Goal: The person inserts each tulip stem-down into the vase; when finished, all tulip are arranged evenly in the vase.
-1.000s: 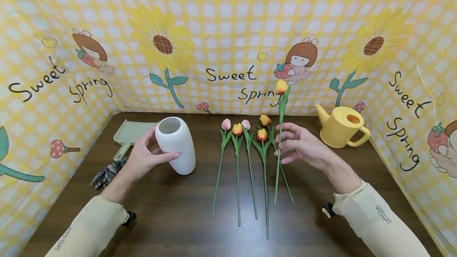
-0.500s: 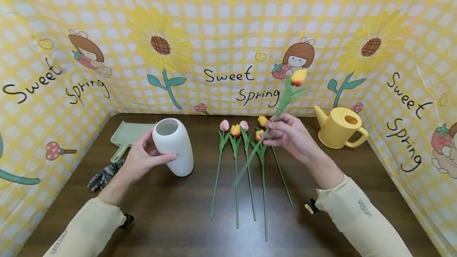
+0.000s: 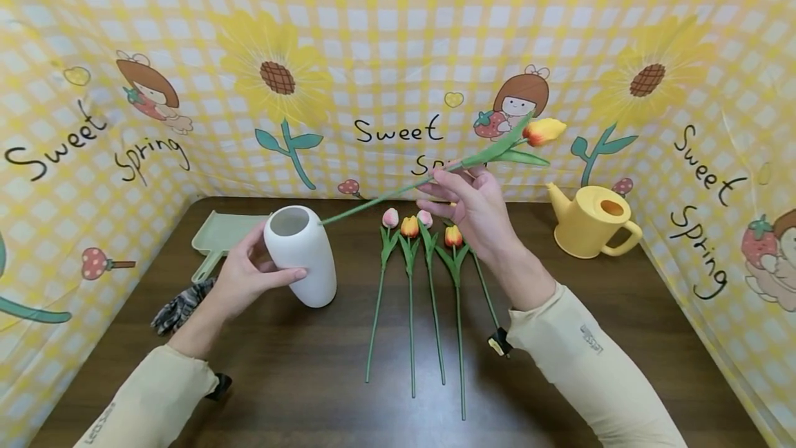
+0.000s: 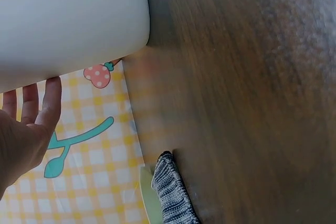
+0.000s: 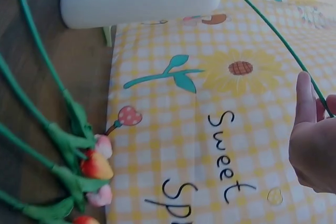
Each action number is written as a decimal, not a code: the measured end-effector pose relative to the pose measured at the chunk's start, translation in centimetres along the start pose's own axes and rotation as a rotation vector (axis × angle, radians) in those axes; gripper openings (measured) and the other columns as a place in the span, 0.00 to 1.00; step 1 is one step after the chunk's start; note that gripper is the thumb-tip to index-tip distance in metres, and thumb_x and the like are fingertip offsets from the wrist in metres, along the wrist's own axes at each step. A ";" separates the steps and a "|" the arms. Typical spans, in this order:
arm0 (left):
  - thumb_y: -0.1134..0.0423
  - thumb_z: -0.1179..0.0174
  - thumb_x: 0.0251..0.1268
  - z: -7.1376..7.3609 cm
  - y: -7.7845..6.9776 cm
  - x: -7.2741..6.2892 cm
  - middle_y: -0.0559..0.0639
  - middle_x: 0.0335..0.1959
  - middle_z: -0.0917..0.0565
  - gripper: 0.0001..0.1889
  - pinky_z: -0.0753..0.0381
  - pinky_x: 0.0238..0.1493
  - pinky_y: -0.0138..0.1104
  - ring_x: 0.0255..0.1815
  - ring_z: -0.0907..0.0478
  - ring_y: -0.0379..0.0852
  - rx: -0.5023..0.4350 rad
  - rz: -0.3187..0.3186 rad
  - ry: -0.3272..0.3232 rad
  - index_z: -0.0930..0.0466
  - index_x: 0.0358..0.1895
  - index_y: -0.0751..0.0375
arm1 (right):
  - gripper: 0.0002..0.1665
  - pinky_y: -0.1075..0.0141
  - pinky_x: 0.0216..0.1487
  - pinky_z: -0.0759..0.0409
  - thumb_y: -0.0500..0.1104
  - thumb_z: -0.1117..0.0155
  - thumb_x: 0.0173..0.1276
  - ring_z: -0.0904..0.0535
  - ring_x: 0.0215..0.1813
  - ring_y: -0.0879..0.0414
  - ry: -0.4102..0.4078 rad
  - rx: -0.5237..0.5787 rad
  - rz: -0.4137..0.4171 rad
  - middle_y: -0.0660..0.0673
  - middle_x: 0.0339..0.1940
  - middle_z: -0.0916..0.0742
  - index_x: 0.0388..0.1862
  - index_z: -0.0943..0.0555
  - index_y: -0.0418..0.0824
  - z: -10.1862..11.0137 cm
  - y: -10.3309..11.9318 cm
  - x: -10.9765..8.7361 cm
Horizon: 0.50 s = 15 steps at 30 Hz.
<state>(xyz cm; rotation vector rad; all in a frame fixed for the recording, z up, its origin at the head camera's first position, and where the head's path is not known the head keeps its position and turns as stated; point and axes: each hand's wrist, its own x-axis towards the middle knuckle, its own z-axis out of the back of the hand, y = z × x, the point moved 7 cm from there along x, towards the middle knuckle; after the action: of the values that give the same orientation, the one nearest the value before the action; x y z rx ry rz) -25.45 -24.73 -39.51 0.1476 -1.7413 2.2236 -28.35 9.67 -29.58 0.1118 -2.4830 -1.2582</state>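
My left hand holds a white vase that stands on the table, thumb across its front and fingers round the far side. In the left wrist view, fingertips touch the vase wall. Raised over the table, my right hand pinches the green stem of a yellow-orange artificial tulip. Its bloom points up and right, and the stem slants down left towards the vase mouth. The right wrist view shows the stem tip a little apart from the vase rim. Several more tulips, pink and orange, lie side by side on the table.
A yellow watering can stands at the back right of the brown table. At the left lie a pale green dustpan-like tool and a grey knitted glove. A yellow checked cloth walls the back and sides.
My right hand has moved left and up with the tulip, tilting it from upright to a slant, stem end now near the vase mouth. The left hand and vase have barely moved.
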 end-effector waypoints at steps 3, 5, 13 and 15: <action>0.76 0.22 0.48 0.0 -0.1 0.1 0.56 0.61 0.24 0.45 0.17 0.52 0.34 0.59 0.25 0.51 -0.002 -0.004 0.003 0.31 0.72 0.52 | 0.03 0.50 0.47 0.14 0.31 0.37 0.72 0.12 0.43 0.48 0.013 -0.011 0.025 0.40 0.41 0.13 0.43 0.21 0.35 -1.1 0.1 0.8; 0.76 0.22 0.48 0.0 -0.2 0.2 0.57 0.61 0.24 0.45 0.17 0.52 0.34 0.59 0.25 0.51 -0.002 -0.005 0.006 0.31 0.72 0.53 | 0.04 0.50 0.47 0.14 0.31 0.37 0.72 0.12 0.42 0.48 0.022 -0.035 0.035 0.40 0.42 0.13 0.44 0.22 0.34 -1.8 0.1 1.3; 0.75 0.22 0.48 -0.1 -0.4 0.3 0.56 0.60 0.24 0.44 0.16 0.51 0.34 0.58 0.23 0.51 0.008 0.020 -0.001 0.31 0.72 0.51 | 0.08 0.47 0.48 0.14 0.33 0.34 0.70 0.12 0.43 0.46 0.064 -0.217 0.045 0.39 0.42 0.14 0.46 0.22 0.34 -4.8 0.0 3.2; 0.75 0.22 0.48 -0.2 -0.5 0.4 0.56 0.60 0.23 0.44 0.16 0.52 0.35 0.57 0.23 0.51 0.004 0.022 -0.002 0.31 0.71 0.52 | 0.09 0.46 0.48 0.15 0.34 0.34 0.71 0.12 0.44 0.44 0.082 -0.254 0.046 0.39 0.42 0.15 0.47 0.22 0.33 -5.4 -0.1 3.7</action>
<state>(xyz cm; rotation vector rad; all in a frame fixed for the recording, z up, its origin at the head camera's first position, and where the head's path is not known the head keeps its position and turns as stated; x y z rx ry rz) -25.65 -24.41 -39.03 0.1324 -1.7476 2.2429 -29.90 4.61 -25.73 0.0408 -2.2236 -1.5045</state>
